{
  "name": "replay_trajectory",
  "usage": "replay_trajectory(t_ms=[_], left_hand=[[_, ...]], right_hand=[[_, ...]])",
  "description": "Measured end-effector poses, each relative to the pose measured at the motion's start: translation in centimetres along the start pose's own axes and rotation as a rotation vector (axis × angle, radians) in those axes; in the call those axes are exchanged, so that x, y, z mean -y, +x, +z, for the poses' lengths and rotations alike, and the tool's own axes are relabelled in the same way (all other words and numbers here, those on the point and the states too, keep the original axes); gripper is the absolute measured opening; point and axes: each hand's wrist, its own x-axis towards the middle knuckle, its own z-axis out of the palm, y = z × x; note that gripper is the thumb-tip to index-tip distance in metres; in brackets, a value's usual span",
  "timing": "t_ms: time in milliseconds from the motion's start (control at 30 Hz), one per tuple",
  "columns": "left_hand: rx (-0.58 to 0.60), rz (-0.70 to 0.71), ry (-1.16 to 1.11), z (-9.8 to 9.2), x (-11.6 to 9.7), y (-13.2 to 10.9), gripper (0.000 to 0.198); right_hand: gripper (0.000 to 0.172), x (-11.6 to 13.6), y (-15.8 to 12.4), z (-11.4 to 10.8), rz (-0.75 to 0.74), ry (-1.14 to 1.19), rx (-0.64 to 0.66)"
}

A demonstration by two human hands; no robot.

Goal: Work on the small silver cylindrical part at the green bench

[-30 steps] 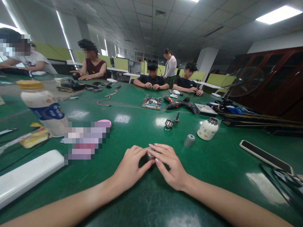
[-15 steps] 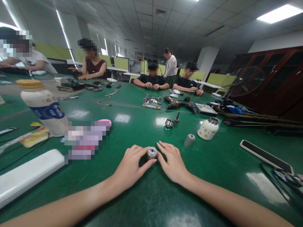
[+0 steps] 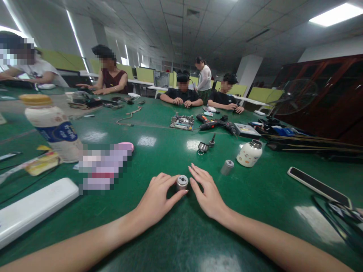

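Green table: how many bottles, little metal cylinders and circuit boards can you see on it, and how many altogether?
Bottles: 2 (yellow-capped bottle, white patterned bottle)
Metal cylinders: 2 (near cylinder, far cylinder)
Circuit board: 1 that I can make out
Total: 5

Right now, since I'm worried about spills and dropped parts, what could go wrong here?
The nearer metal cylinder stands between thumb and forefinger of the left hand, with the right hand apart from it; a nudge might tip it. The white printed bottle looks uncapped; if knocked, any contents could spill.
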Motion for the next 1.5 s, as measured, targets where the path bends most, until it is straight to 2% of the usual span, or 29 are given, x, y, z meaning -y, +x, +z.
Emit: replay_trajectory(t_ms=[100,233,333,633,800,933,1500], left_hand=[[0.004,0.002,-0.007,0.0,0.0,0.0,0.030],[-0.003,0.019,-0.031,0.0,0.0,-0.1,0.027],[-0.007,0.022,-0.038,0.0,0.0,-0.1,0.024],[-0.008,0.021,-0.029,0.0,0.2,0.0,0.021],[0.007,0.009,-0.033,0.0,0.2,-0.1,0.018],[0.005,0.018,-0.045,0.1,0.3,-0.1,0.022],[-0.006,0.021,-0.031,0.1,0.1,-0.1,0.028]], right_hand=[[0.043,0.3,-0.1,-0.5,-0.141,0.088,-0.047],[0.047,0.8,-0.3,-1.0,-0.347,0.117,-0.015],[0.048,0.9,-0.3,-1.0,-0.401,0.138,0.002],[0.047,0.8,-0.3,-0.8,-0.424,0.156,0.004],[0.047,1.0,-0.3,-1.0,-0.424,0.116,0.049],[0.043,1.1,-0.3,-1.0,-0.420,0.101,0.051],[0.028,1.3,-0.4,-1.3,-0.363,0.133,-0.152]])
